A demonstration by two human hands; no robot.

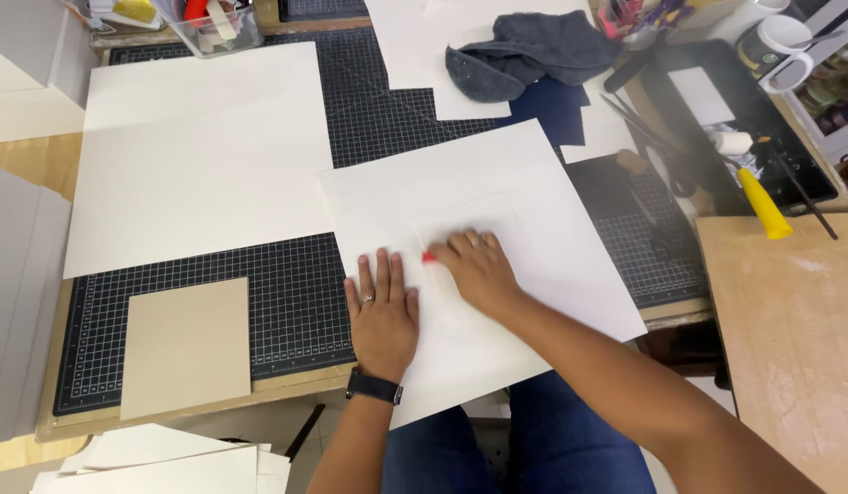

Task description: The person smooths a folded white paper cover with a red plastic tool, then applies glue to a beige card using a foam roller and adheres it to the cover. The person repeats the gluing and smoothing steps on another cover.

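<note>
Paper, a large white sheet (497,183), lay skewed across the dark gridded cutting mat (296,302), its near corner overhanging the table edge above the person's lap. The left hand (383,316) pressed flat, fingers apart, pinning it down. The right hand (479,270) had its grip closed on a small red tool (429,258), rubbing beside a raised rectangle. Bare mat lay leftward, before a tan board (186,346).

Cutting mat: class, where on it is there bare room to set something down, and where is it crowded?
Bare cutting mat shows between the tan board, the large white sheet and the left hand. A smaller patch lies right of the white sheet under both hands, around. The far right corner is crowded: grey cloth, mug, yellow-handled tool.
</note>
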